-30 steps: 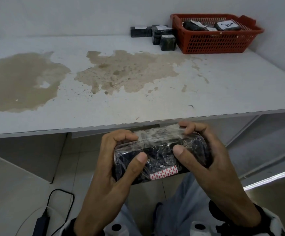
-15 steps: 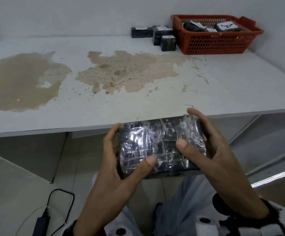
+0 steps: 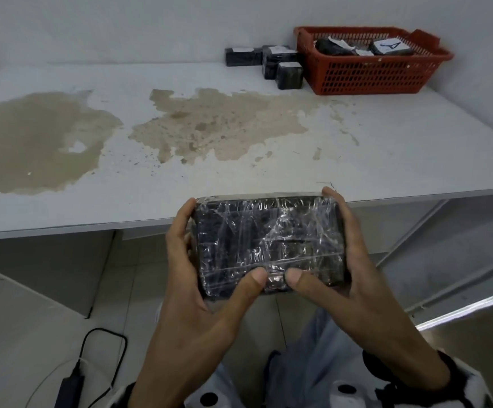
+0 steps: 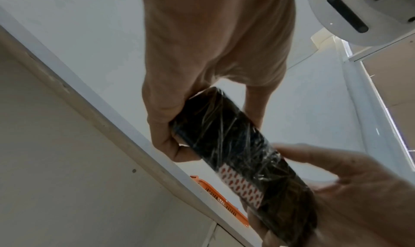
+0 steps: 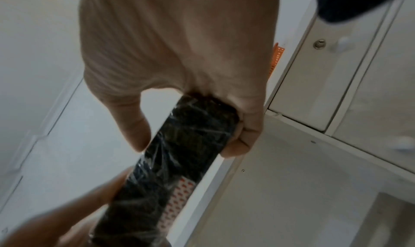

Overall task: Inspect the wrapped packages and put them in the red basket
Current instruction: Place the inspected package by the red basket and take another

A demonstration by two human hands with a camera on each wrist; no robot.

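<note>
A black package (image 3: pixel 268 242) wrapped in clear film is held flat between both hands, just in front of the table's front edge. My left hand (image 3: pixel 184 260) grips its left end and my right hand (image 3: pixel 354 260) its right end. Both thumbs press on the near edge. The wrist views show a red-and-white patterned label (image 4: pixel 241 187) on the package's (image 5: pixel 179 153) underside. The red basket (image 3: pixel 369 75) stands at the table's far right and holds several wrapped packages (image 3: pixel 335 47). Several more black packages (image 3: pixel 280 66) lie on the table just left of it.
The white table (image 3: pixel 386 136) has large brown stains across its left and middle. A wall stands close behind the basket. A black cable and adapter (image 3: pixel 71 384) lie on the tiled floor at lower left. White cabinet panels (image 5: pixel 359 73) are under the table.
Both hands have turned the package over and lifted it toward the table edge. The red-and-white label that faced me now faces down. The thumbs have come together on the near edge.
</note>
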